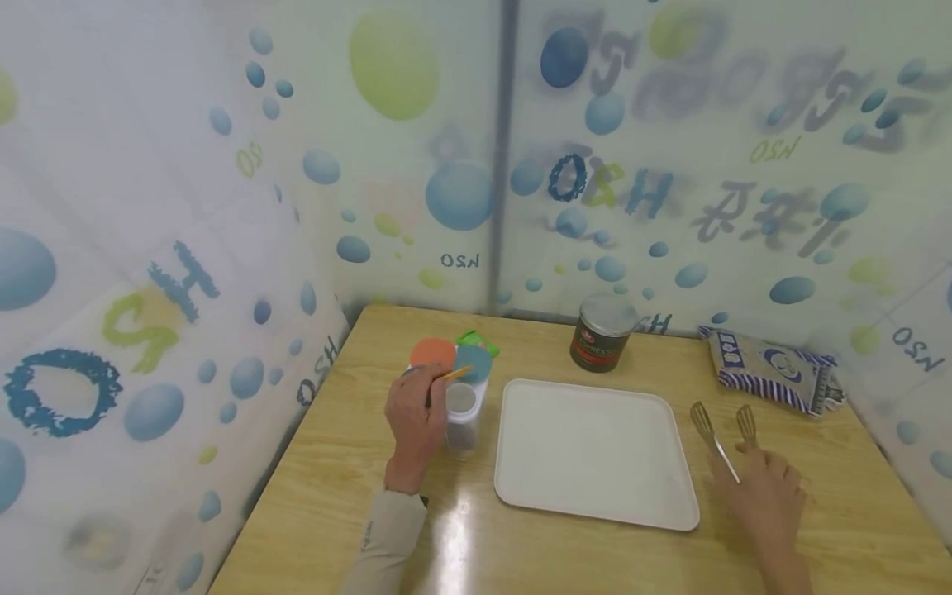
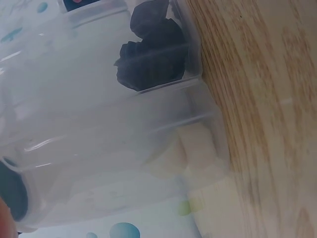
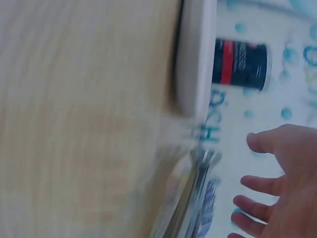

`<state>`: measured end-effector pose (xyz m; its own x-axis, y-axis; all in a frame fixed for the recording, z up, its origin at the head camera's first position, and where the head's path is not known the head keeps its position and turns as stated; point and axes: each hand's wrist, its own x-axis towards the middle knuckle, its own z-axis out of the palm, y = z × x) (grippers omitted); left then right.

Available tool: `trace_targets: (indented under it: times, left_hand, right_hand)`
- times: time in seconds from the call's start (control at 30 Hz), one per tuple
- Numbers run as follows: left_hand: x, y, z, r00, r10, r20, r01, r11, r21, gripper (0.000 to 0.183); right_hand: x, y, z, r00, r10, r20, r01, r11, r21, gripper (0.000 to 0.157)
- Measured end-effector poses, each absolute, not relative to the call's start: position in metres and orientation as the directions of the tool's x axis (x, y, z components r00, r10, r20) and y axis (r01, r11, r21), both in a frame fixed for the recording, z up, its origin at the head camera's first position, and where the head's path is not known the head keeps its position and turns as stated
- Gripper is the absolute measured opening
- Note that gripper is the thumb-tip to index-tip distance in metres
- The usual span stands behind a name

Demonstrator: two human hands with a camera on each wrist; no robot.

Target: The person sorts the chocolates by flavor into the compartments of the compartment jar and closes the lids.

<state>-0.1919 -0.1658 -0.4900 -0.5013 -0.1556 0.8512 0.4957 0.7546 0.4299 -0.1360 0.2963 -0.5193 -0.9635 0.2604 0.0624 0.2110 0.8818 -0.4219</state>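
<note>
My left hand (image 1: pixel 418 417) is at a clear seasoning box (image 1: pixel 463 434) with coloured round lids, its fingers curled at the thin edge of a yellow lid (image 1: pixel 459 373). One compartment shows its round mouth uncovered. An orange lid (image 1: pixel 431 354) and a teal lid (image 1: pixel 473 364) lie behind the fingers. Through the box walls, the left wrist view shows dark pieces (image 2: pixel 153 57) and pale pieces (image 2: pixel 193 148). On the right, my right hand (image 1: pixel 769 496) is over the handle end of metal tongs (image 1: pixel 716 442). Its fingers are spread in the right wrist view, apart from the tongs.
A white tray (image 1: pixel 595 454) lies between the hands. Behind it stands a dark espresso can (image 1: pixel 597 343). A blue-and-white striped bag (image 1: pixel 773 368) lies at the back right, and a small green packet (image 1: pixel 479 340) behind the box. Patterned walls (image 1: pixel 416 281) border the table.
</note>
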Motion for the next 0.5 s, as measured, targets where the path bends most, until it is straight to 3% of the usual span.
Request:
trace_targets:
  times: [0.13, 0.27, 0.5]
  left_hand:
    - [-0.190, -0.167, -0.488, -0.529, -0.151, 0.835, 0.500, 0.740, 0.450, 0.021]
    - [-0.191, -0.167, -0.487, -0.534, -0.173, 0.827, 0.472, 0.751, 0.462, 0.016]
    - [-0.195, -0.167, -0.490, -0.473, -0.158, 0.867, 0.484, 0.776, 0.405, 0.012]
  right_hand:
    - [-0.143, 0.239, -0.511, -0.969, 0.118, 0.219, 0.000, 0.880, -0.475, 0.048]
    - [-0.153, 0.174, -0.509, -0.962, -0.004, 0.274, -0.166, 0.804, -0.571, 0.039]
    - [-0.174, 0.076, -0.499, -0.980, -0.079, 0.183, -0.197, 0.517, -0.833, 0.041]
